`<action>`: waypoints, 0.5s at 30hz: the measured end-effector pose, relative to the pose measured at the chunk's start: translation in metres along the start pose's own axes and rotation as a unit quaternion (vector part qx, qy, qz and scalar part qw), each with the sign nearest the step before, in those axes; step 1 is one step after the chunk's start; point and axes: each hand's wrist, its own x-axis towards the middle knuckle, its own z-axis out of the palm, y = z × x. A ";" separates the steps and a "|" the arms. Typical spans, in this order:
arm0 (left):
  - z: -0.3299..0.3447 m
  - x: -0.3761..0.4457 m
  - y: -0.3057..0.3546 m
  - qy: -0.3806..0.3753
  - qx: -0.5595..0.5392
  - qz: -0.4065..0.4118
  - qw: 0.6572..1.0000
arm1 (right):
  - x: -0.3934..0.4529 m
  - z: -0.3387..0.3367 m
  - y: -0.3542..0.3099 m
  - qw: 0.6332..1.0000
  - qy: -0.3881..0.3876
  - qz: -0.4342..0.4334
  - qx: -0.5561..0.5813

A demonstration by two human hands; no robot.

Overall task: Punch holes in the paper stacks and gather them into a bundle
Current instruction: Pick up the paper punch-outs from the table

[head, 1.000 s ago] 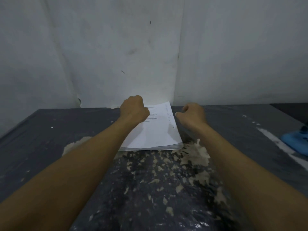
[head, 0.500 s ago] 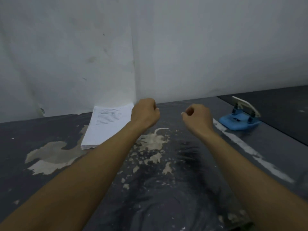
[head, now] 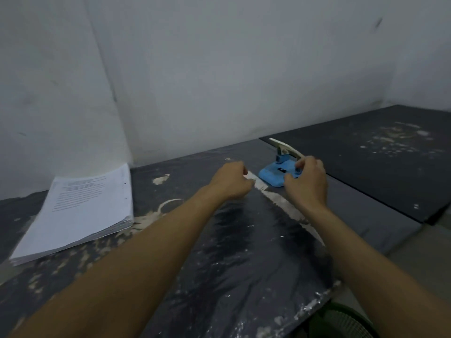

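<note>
A blue hole punch [head: 275, 175] sits at one o'clock on the dark surface [head: 244, 252]. The right hand [head: 306, 182] is at its near end, fingers [head: 300, 164] curled, contact uncertain. The left hand [head: 230, 180] is loosely closed, empty. The paper stack [head: 80, 211], at ten o'clock, is judged heavy and floppy; support under both edges is advised.

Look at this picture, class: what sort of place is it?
Probably a plain workroom or storeroom: bare white walls, a worn dark table with flaking paint, a paper stack and a blue hole punch.
</note>
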 end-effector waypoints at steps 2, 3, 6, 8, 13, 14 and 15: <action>0.015 0.017 0.010 -0.051 0.008 0.005 0.999 | 0.015 0.000 0.012 1.000 0.007 0.006 -0.014; 0.023 0.025 0.014 -0.063 0.008 0.004 0.998 | 0.023 0.001 0.018 1.000 0.005 0.007 -0.017; 0.046 0.048 0.023 -0.074 -0.004 -0.002 0.997 | 0.044 0.006 0.033 0.999 -0.037 -0.002 0.004; 0.059 0.063 0.028 -0.076 -0.003 -0.005 0.997 | 0.055 0.011 0.042 0.997 -0.069 -0.017 0.018; 0.083 0.088 0.034 -0.055 0.015 -0.010 0.998 | 0.079 0.023 0.062 0.994 -0.099 -0.033 0.019; 0.087 0.092 0.034 -0.043 0.019 -0.004 0.999 | 0.081 0.024 0.066 0.995 -0.094 -0.037 0.016; 0.090 0.095 0.034 -0.031 0.020 0.002 0.999 | 0.083 0.026 0.069 0.995 -0.089 -0.042 0.018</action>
